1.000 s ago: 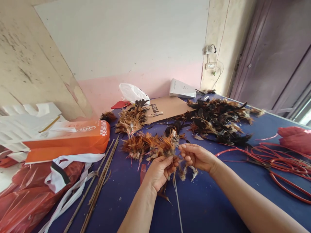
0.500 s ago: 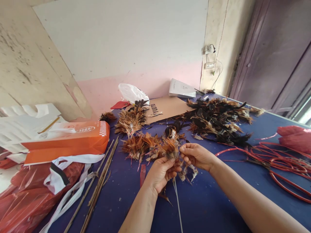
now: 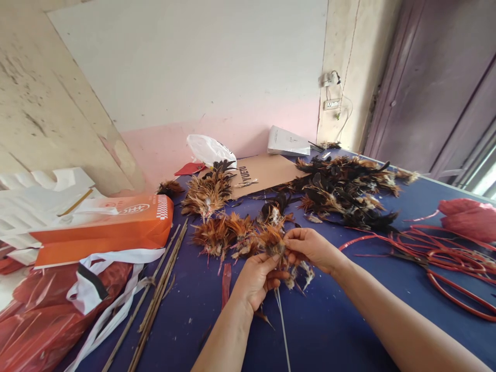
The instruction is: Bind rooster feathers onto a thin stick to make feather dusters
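Observation:
My left hand [image 3: 256, 279] is closed around a small bunch of brown and orange feathers [image 3: 273, 238], low over the blue table [image 3: 333, 320]. Its fingers also pinch a thin pale strand [image 3: 282, 320] that trails toward me. My right hand [image 3: 311, 247] is closed on the same bunch from the right, fingertips pinching feathers against the left hand. A few pale downy feathers [image 3: 304, 273] hang below the two hands. More orange-brown feather clusters [image 3: 217, 235] lie just left of my hands.
A dark feather heap [image 3: 349, 194] lies at the back right. Red plastic strips [image 3: 437, 258] and a red bag [image 3: 470, 214] sit right. Thin sticks [image 3: 158, 294], an orange paper bag [image 3: 104, 227] and red plastic [image 3: 42, 320] lie left. Cardboard [image 3: 263, 173] rests at the back.
Both hands stay on the feather bunch. The right hand's fingers have closed in tighter against the left hand; the view has shifted slightly.

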`<control>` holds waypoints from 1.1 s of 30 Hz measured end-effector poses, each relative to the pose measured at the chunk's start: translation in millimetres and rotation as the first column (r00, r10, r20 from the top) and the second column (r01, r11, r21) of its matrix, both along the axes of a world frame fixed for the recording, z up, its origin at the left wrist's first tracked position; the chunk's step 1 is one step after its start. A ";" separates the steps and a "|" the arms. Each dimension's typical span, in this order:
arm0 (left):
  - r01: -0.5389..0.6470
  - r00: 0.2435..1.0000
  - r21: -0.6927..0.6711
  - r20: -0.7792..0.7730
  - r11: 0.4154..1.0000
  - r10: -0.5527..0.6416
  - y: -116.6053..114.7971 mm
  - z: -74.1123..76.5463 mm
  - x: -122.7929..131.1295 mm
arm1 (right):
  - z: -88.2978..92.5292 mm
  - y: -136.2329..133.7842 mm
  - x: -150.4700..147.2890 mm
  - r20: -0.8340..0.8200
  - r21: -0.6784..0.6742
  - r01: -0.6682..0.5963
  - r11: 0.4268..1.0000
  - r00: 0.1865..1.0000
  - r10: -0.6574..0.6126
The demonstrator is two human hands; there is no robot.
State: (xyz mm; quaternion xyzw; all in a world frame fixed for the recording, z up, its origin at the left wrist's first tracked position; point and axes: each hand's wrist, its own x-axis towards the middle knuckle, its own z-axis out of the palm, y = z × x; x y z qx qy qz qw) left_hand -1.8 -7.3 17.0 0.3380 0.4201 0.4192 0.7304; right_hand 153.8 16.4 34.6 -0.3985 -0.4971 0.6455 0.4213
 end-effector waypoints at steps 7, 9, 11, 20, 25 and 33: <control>-0.006 0.998 -0.036 0.066 0.999 0.008 0.5 -1.7 -0.7 | 3.9 -3.9 -3.6 0.080 0.062 0.032 0.998 0.996 -0.037; -0.014 0.997 -0.035 0.076 0.999 0.016 0.5 -1.9 -0.8 | 3.7 -4.3 -4.1 0.109 0.061 0.035 0.998 0.993 -0.041; -0.023 0.997 -0.033 0.068 0.999 0.025 0.1 -1.6 -0.7 | 3.4 -4.4 -4.0 0.125 0.063 0.033 0.997 0.991 -0.041; -0.073 0.993 -0.021 0.087 0.997 0.075 1.8 -1.5 0.3 | 8.0 -5.4 -3.6 0.082 0.051 0.090 0.995 0.992 -0.094; -0.205 0.957 -0.070 0.195 0.976 0.215 7.1 -1.8 -3.3 | 2.5 0.4 2.0 0.133 0.214 0.376 0.902 0.903 -0.408; -0.232 0.947 -0.065 0.214 0.971 0.240 6.3 -3.0 -1.8 | -8.7 -3.1 -8.1 0.417 0.493 0.112 0.863 0.840 -0.347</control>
